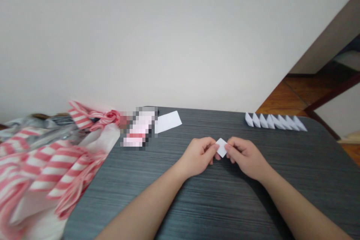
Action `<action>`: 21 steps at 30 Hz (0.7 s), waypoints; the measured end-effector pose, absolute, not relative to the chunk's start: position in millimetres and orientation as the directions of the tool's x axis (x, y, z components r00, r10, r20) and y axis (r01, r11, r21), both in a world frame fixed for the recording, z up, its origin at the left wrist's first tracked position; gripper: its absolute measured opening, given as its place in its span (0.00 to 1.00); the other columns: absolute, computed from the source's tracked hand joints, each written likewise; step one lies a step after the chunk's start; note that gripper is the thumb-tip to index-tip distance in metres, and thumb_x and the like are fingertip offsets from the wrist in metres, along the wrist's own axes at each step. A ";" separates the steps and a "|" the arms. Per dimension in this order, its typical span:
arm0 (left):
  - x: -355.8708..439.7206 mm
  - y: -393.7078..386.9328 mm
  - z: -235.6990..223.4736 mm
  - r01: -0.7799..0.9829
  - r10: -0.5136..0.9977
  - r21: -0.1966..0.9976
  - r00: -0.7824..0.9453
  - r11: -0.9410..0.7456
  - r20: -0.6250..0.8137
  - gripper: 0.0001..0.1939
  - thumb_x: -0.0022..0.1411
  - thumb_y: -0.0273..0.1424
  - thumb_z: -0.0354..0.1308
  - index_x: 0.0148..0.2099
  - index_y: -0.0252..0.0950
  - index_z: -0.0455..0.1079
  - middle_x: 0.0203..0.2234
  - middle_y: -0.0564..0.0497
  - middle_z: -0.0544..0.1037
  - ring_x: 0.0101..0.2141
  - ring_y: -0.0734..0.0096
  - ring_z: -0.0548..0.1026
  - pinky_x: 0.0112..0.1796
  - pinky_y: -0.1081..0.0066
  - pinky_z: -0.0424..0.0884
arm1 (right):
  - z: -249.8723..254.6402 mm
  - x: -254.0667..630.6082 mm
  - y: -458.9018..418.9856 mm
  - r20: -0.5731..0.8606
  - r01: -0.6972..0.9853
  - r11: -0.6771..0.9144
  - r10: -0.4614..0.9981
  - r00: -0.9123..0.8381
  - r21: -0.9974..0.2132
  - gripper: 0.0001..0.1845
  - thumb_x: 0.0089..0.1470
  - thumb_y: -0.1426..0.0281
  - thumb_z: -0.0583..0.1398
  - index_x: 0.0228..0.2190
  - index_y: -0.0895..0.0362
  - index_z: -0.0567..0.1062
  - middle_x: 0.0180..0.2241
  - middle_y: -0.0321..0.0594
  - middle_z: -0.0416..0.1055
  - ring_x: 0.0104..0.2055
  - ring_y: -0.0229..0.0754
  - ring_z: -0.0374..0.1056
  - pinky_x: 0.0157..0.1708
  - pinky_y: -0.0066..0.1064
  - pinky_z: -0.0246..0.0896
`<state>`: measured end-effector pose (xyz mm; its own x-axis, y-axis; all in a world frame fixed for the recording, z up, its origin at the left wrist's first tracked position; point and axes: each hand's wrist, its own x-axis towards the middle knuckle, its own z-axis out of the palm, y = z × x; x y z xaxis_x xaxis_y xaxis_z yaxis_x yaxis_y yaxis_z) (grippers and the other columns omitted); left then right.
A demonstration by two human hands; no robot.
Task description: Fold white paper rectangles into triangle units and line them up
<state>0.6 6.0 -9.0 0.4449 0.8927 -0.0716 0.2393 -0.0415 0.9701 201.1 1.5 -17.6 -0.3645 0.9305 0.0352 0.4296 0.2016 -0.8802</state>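
A small folded piece of white paper (221,147), diamond-shaped from here, is held up between my two hands over the dark table. My left hand (200,155) pinches its left corner between thumb and fingers. On the opposite corner, my right hand (245,156) has the same kind of pinch. The fingers behind the paper are partly hidden. Toward the back right of the table stands a row of several folded white paper pieces (271,121), pointed at the top and set close side by side.
The dark wood-grain table (197,210) reaches back to a pale wall. Flat white paper (170,121) lies at the back left, beside a blurred phone-like object (140,127). Red-and-white striped cloth (56,161) is heaped left of the table. Wooden floor (281,95) shows at right.
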 end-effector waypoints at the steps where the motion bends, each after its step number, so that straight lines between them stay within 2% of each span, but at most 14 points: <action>1: 0.3 5.9 -8.3 0.255 0.890 0.965 0.450 -0.053 -0.070 0.16 0.67 0.37 0.51 0.31 0.34 0.71 0.18 0.55 0.73 0.18 0.78 0.68 0.24 0.78 0.63 | -17.7 201.1 1.6 0.030 0.425 0.196 0.930 -0.367 -0.883 0.16 0.62 0.66 0.55 0.23 0.56 0.69 0.18 0.31 0.65 0.21 0.35 0.60 0.24 0.27 0.55; 5: -1.2 4.8 -4.6 0.291 0.882 0.952 0.469 -0.093 -0.057 0.18 0.68 0.37 0.50 0.30 0.34 0.72 0.16 0.55 0.71 0.18 0.78 0.67 0.23 0.78 0.62 | -16.6 199.8 2.5 0.056 0.410 0.222 0.924 -0.378 -0.885 0.16 0.63 0.67 0.54 0.23 0.56 0.68 0.19 0.32 0.66 0.23 0.36 0.61 0.26 0.28 0.56; 8: -1.5 3.5 -3.3 0.294 0.868 0.949 0.494 -0.113 -0.050 0.18 0.68 0.37 0.50 0.29 0.34 0.72 0.17 0.55 0.71 0.19 0.78 0.67 0.24 0.79 0.62 | -15.8 198.3 3.2 0.092 0.401 0.242 0.929 -0.358 -0.883 0.12 0.62 0.68 0.55 0.26 0.56 0.70 0.21 0.33 0.66 0.24 0.37 0.62 0.27 0.28 0.57; 17: 0.1 3.5 -9.7 0.310 0.862 0.945 0.503 -0.103 -0.070 0.17 0.68 0.38 0.50 0.31 0.33 0.72 0.23 0.52 0.77 0.20 0.78 0.69 0.23 0.79 0.63 | -13.1 198.0 2.1 0.109 0.442 0.245 0.944 -0.311 -0.863 0.12 0.61 0.68 0.56 0.26 0.56 0.71 0.22 0.33 0.67 0.25 0.38 0.63 0.28 0.29 0.56; 21: -0.7 3.5 -7.1 0.332 0.863 0.936 0.501 -0.119 -0.068 0.19 0.69 0.37 0.49 0.29 0.33 0.72 0.19 0.53 0.74 0.19 0.79 0.67 0.23 0.79 0.62 | -14.4 198.4 2.0 0.108 0.441 0.228 0.954 -0.280 -0.868 0.12 0.61 0.68 0.56 0.26 0.56 0.70 0.22 0.33 0.66 0.25 0.37 0.63 0.27 0.28 0.56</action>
